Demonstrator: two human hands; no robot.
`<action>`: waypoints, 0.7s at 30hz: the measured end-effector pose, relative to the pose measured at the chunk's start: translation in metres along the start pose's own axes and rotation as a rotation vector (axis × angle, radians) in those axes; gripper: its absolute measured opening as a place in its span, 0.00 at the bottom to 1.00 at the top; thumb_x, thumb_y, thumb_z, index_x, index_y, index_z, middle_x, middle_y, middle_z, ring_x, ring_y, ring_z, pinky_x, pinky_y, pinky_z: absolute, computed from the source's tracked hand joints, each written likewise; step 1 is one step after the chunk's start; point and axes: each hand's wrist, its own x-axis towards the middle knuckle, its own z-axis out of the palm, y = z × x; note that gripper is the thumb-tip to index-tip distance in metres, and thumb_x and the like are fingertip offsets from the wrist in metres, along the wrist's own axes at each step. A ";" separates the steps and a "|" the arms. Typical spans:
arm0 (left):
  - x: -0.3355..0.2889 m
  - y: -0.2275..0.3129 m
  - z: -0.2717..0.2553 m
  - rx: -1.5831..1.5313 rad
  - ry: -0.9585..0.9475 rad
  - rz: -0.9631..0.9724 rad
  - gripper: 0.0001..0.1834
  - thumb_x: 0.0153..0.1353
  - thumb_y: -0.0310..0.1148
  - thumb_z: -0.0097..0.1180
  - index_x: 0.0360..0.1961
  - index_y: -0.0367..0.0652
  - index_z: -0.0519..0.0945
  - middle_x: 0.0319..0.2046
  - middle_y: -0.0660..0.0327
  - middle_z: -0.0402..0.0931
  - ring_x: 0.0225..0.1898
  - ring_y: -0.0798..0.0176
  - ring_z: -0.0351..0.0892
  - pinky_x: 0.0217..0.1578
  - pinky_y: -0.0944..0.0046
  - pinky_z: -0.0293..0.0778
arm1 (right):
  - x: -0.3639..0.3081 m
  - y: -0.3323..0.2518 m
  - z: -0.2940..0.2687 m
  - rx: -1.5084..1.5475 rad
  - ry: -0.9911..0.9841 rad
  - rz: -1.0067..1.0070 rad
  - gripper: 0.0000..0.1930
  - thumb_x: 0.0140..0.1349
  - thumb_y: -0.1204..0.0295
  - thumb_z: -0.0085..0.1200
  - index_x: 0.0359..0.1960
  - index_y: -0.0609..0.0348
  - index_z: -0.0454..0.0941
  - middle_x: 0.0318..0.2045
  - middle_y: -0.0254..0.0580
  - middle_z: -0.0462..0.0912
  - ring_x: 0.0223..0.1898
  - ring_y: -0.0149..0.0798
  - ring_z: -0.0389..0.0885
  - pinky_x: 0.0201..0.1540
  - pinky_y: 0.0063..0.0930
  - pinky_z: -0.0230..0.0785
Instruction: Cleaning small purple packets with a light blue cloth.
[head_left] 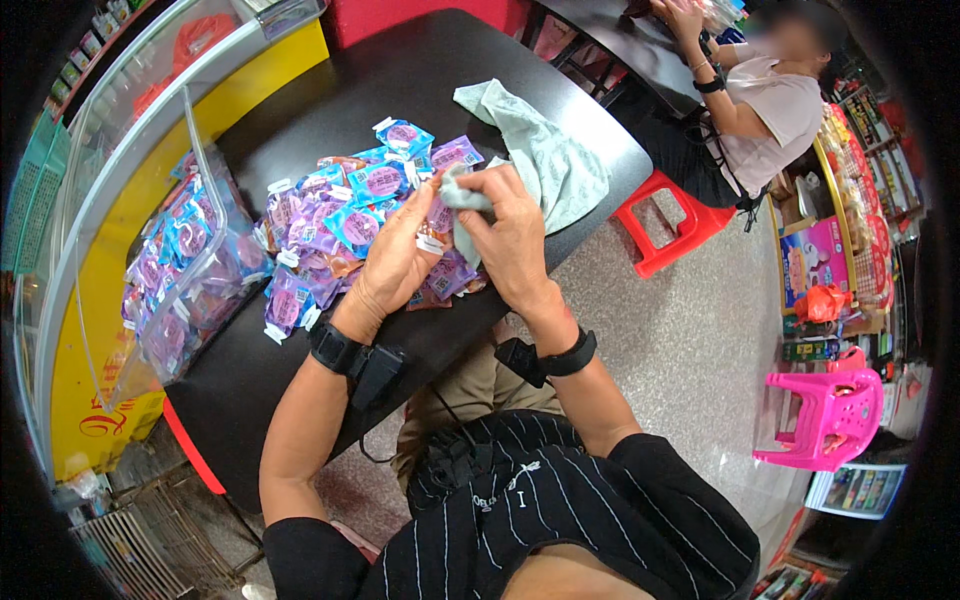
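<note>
My left hand (395, 258) is closed on a small purple packet (439, 215), partly hidden by the fingers, with a white tab beside the palm. Pinched in my right hand (510, 235) is a bunched end of a pale grey-green cloth (560, 170), pressed up against the packet. The rest of the cloth lies spread on the dark table (390, 60). Under and left of my hands is a loose heap of blue and purple packets (310, 222), many with white tabs. A clear plastic bin (232, 262) full of similar packets stands left of the heap.
A glass-sided display case with a yellow base (72, 400) borders the table's left side. At upper right a person (765, 120) sits at another dark table, near a red stool (672, 222). Pink plastic chairs (830, 420) and stocked shelves stand farther right.
</note>
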 end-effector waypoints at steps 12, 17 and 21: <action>-0.005 0.007 0.007 -0.097 -0.032 -0.035 0.34 0.75 0.55 0.28 0.69 0.40 0.61 0.63 0.58 0.67 0.63 0.65 0.68 0.62 0.62 0.66 | 0.001 0.004 -0.001 0.030 0.010 0.064 0.14 0.51 0.78 0.61 0.41 0.56 0.78 0.37 0.43 0.78 0.37 0.49 0.81 0.38 0.38 0.73; -0.004 0.006 0.010 -0.067 -0.012 -0.035 0.36 0.74 0.58 0.26 0.70 0.40 0.60 0.65 0.55 0.66 0.64 0.61 0.67 0.65 0.59 0.63 | -0.007 0.004 0.001 0.036 0.011 0.023 0.14 0.50 0.78 0.62 0.40 0.57 0.77 0.36 0.44 0.77 0.36 0.50 0.81 0.37 0.39 0.73; 0.000 0.006 0.008 -0.085 -0.070 0.024 0.37 0.74 0.59 0.23 0.70 0.40 0.59 0.65 0.53 0.65 0.65 0.57 0.67 0.66 0.58 0.62 | -0.017 -0.011 0.003 0.101 -0.144 -0.037 0.14 0.48 0.77 0.63 0.38 0.54 0.78 0.37 0.41 0.78 0.36 0.49 0.81 0.36 0.38 0.73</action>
